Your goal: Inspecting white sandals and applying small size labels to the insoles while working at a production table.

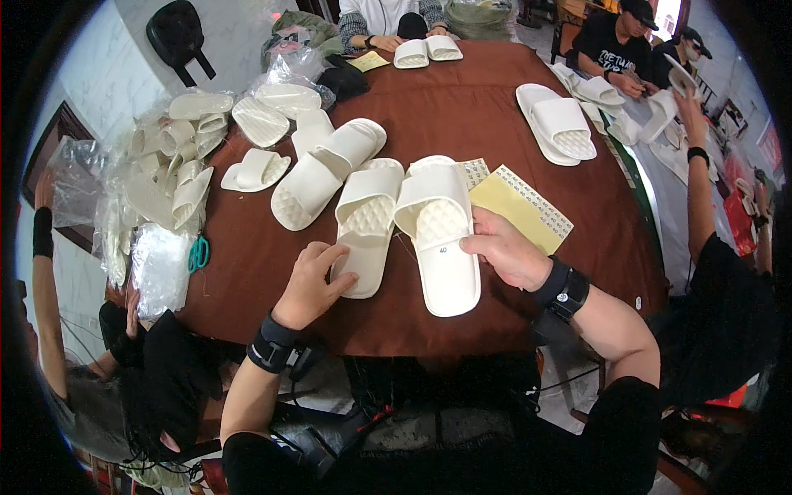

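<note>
R hand pinches edge of white quilted-footbed slipper; L hand, fingers loosely spread, touches matching white slipper; yellow rect. sticker sheet nr R.

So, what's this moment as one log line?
left hand: at left slipper; right hand: thumb on marked slipper; yellow sheet: beyond right hand

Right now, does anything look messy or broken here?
Nothing looks visibly broken or spilled. The heap of white slide slippers on the left looks messy, though: they overlap and point different ways.
</note>
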`<state>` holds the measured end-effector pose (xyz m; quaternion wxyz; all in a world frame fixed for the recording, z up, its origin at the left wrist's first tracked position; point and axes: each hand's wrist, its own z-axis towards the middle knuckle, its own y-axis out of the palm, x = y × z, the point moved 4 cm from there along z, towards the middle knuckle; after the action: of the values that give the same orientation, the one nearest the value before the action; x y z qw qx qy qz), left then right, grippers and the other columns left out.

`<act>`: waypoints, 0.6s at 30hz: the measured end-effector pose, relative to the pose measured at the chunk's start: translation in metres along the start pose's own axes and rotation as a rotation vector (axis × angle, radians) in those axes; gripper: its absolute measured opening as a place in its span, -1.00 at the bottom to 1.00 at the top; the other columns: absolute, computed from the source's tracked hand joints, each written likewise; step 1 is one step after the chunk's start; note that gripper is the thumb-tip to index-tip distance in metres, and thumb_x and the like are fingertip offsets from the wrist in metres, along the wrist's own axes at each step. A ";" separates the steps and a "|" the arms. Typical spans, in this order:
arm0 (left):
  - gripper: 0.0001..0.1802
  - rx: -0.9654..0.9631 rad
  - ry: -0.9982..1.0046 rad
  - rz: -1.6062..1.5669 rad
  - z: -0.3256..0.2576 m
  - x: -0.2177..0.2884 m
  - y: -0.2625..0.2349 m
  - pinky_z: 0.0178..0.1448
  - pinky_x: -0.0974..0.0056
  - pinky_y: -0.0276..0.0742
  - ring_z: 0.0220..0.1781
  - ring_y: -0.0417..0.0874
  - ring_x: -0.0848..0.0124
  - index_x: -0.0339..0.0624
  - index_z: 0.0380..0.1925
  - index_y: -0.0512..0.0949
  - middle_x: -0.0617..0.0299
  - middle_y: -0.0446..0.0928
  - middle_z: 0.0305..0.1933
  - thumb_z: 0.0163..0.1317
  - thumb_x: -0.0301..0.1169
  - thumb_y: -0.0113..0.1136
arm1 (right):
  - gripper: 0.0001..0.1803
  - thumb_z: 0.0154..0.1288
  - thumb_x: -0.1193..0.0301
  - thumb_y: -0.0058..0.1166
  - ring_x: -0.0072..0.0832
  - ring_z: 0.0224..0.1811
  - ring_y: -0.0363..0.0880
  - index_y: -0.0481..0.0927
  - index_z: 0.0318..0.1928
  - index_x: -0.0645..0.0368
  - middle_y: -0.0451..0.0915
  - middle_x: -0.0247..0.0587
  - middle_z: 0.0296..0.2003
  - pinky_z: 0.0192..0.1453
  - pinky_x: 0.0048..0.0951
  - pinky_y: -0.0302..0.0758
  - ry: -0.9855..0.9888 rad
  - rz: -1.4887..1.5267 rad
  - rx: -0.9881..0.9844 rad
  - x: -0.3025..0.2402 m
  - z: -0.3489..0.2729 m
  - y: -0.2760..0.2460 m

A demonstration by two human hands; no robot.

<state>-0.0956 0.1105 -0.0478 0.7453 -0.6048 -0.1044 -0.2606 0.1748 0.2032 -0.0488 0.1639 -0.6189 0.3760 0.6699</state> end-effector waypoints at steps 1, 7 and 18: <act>-0.55 0.010 -0.025 0.009 -0.003 0.003 0.000 0.09 0.07 0.39 -0.04 0.46 0.02 -0.19 -0.02 0.53 -0.01 0.45 -0.07 0.08 -0.28 0.33 | -0.37 0.11 0.67 -0.14 -0.36 0.12 0.54 0.23 0.28 0.40 0.52 -0.06 0.09 0.21 -0.34 0.48 -0.016 0.001 -0.007 -0.001 0.002 0.002; -0.55 0.056 -0.053 0.045 -0.023 0.025 0.000 0.05 0.09 0.37 -0.06 0.43 0.06 -0.20 -0.03 0.52 0.03 0.42 -0.14 0.06 -0.31 0.34 | -0.37 0.08 0.68 -0.14 -0.36 0.11 0.54 0.25 0.26 0.41 0.52 -0.06 0.08 0.21 -0.35 0.47 0.003 0.005 -0.030 -0.002 0.013 0.008; -0.57 0.154 -0.086 0.132 -0.049 0.060 0.014 0.07 0.08 0.33 -0.02 0.42 0.07 -0.16 -0.04 0.52 0.06 0.40 -0.07 0.04 -0.40 0.34 | -0.47 0.24 0.56 -0.08 -0.37 0.12 0.52 0.28 0.24 0.36 0.51 -0.05 0.08 0.22 -0.35 0.41 -0.050 -0.614 0.011 0.005 0.039 -0.012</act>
<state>-0.0453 0.0502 -0.0435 0.7999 -0.5619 -0.1161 -0.1759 0.1543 0.2379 -0.0596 0.3712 -0.6860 0.1708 0.6021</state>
